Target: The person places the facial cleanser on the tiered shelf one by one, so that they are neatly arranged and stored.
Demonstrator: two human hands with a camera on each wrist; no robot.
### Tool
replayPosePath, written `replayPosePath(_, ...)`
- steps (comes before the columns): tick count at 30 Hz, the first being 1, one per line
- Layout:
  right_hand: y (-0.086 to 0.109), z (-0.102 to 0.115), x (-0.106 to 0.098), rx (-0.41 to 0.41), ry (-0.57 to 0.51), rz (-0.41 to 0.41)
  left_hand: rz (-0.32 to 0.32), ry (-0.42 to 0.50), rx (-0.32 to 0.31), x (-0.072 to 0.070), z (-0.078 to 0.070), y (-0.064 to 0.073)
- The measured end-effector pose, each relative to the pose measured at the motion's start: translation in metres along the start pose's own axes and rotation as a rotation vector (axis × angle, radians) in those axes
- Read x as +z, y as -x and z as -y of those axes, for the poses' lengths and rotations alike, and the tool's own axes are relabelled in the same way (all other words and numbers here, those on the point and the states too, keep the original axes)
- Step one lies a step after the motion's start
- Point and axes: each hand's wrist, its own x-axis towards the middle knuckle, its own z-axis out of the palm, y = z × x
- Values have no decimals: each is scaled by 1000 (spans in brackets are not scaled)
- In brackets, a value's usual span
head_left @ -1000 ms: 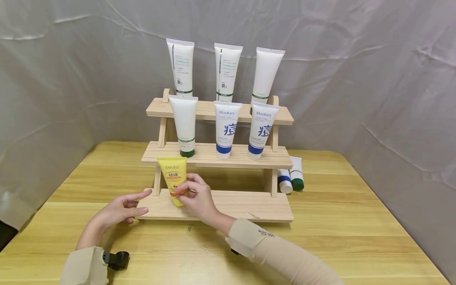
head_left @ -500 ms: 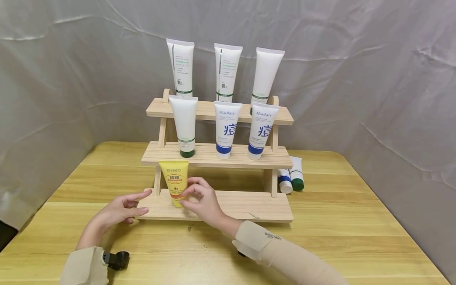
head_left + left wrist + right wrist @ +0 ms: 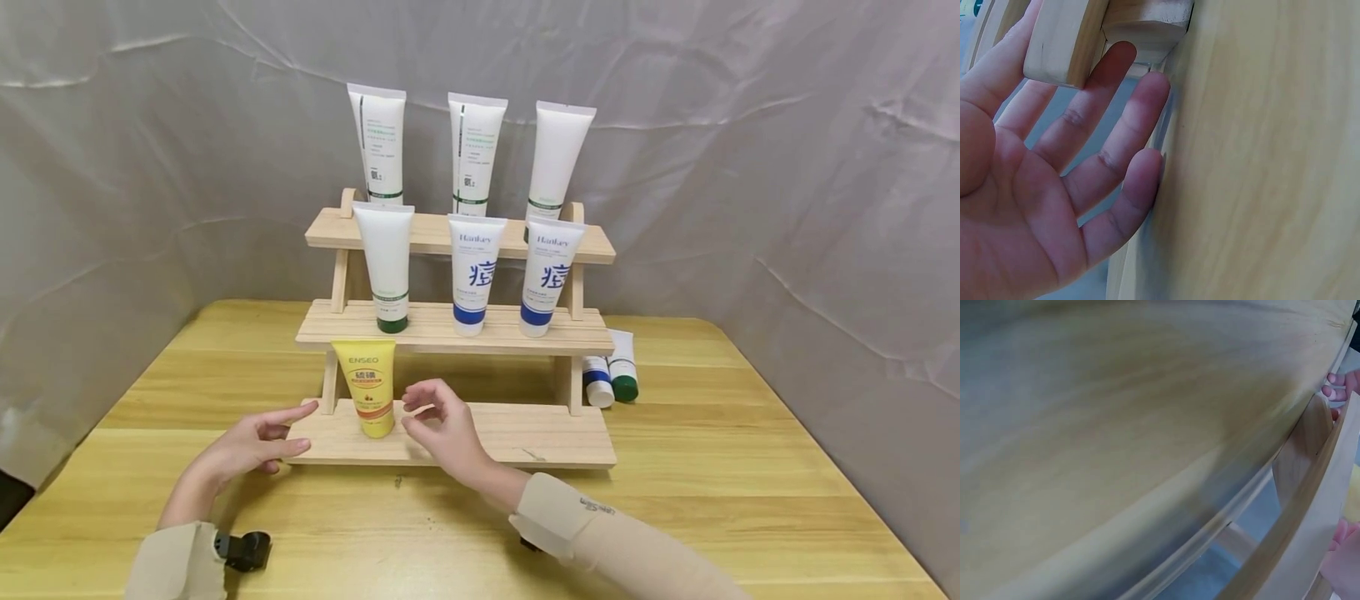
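Observation:
A yellow squeeze tube point(image 3: 367, 387) stands cap down toward the left of the bottom shelf point(image 3: 510, 433) on a three-tier wooden stand. Just right of it, my right hand point(image 3: 450, 429) is apart from the tube, fingers loosely bent around nothing. Only part of that hand point(image 3: 1342, 556) shows at the right edge of the right wrist view. My left hand point(image 3: 243, 446) is at the bottom shelf's left end, thumb in front and forefinger farther back. The left wrist view has its fingers point(image 3: 1104, 156) mostly extended beside and under the board's end point(image 3: 1063, 44).
Three white tubes with green bands, one being this tube point(image 3: 468, 154), stand on the top shelf. The middle shelf holds a green-capped tube point(image 3: 386, 267) and two blue-banded tubes point(image 3: 474, 275). Two more tubes point(image 3: 622, 367) lie on the table point(image 3: 720, 467), right of the stand.
My right hand has let go of the yellow tube and drawn back to the right. The tube now stands a little straighter on the shelf. The left hand stays in place.

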Motion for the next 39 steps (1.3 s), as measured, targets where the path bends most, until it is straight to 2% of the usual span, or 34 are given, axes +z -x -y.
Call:
replayPosePath(5, 3, -8, -10, 0, -24, -3, -2, 0, -1, 0, 0, -1)
replayPosePath(16, 9, -1, -33, 33, -86, -46, -19, -6, -12, 1, 0, -2)
replayPosePath(32, 26, 0, -67, 22, -32, -44, -3, -9, 2, 0, 1, -2)
replayPosePath(39, 32, 2, -84, 54, 12, -57, -11, 0, -10, 0, 1, -1)
